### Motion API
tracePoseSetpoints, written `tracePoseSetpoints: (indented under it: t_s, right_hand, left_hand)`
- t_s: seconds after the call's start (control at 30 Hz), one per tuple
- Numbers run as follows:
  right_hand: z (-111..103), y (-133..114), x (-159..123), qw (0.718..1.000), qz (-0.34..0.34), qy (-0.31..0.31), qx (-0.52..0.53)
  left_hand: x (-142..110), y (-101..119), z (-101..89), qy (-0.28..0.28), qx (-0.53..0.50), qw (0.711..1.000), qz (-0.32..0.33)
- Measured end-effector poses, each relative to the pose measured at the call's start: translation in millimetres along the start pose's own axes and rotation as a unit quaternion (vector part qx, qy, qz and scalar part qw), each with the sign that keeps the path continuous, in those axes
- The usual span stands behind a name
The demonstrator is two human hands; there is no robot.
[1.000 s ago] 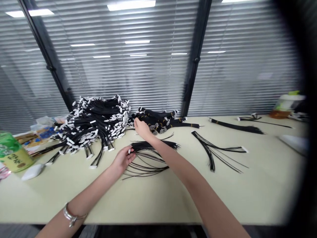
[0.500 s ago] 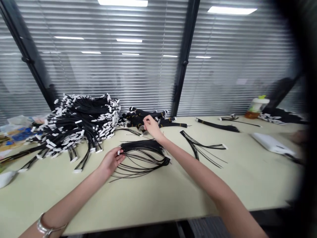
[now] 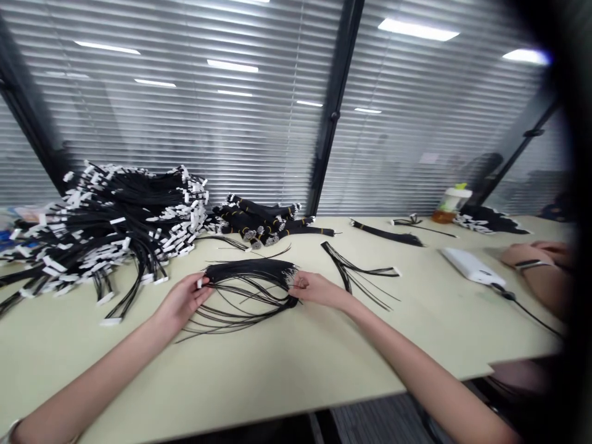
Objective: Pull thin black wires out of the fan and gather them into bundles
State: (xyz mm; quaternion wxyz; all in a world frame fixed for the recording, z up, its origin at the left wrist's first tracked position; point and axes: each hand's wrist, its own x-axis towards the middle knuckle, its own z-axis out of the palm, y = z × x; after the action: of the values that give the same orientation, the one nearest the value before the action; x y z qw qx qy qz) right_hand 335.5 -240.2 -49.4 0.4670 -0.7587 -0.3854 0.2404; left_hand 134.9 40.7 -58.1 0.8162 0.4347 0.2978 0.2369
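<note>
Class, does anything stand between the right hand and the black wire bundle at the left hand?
Nothing visible: the right hand is at the right end of the black wire bundle, the left hand at its left end.

the tabletop point(image 3: 277, 370) lay open between the 2 forearms point(image 3: 97, 376), but a black wire bundle point(image 3: 252, 267) spanned the gap from left hand point(image 3: 182, 302) to right hand point(image 3: 314, 288). a tall heap of white-ended cables point(image 3: 141, 200) blocked the back left, and 1 white device point(image 3: 470, 266), its cord point(image 3: 528, 313) and another person's arm point(image 3: 542, 277) crowded the right.
</note>
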Motion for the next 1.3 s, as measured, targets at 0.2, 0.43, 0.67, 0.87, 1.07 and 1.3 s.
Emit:
tracePoseSetpoints:
  t_s: [0.2, 0.43, 0.67, 0.87, 1.07, 1.3]
  right_hand:
    - [2, 2, 5, 0.992, -0.002, -0.009, 0.126]
    - [-2, 7, 14, 0.964, -0.043, 0.069, 0.252]
    - [4, 9, 14, 0.953, -0.054, 0.089, 0.283]
    - [4, 8, 15, 0.951, -0.053, 0.101, 0.287]
    - [2, 11, 16, 0.944, -0.062, 0.153, 0.287]
    - [1, 6, 14, 0.927, -0.107, 0.235, 0.272]
  left_hand:
    - [-4, 5, 1.1, -0.013, -0.021, 1.0, -0.016]
    - [-8, 8, 2.8, -0.022, -0.049, 0.999, -0.012]
    - [-12, 9, 4.5, -0.026, -0.059, 0.998, -0.006]
    - [-13, 9, 4.8, -0.035, -0.07, 0.997, 0.004]
    - [-18, 9, 12.8, -0.045, -0.074, 0.996, 0.02]
    - [-19, 5, 13.2, -0.07, -0.065, 0.994, 0.052]
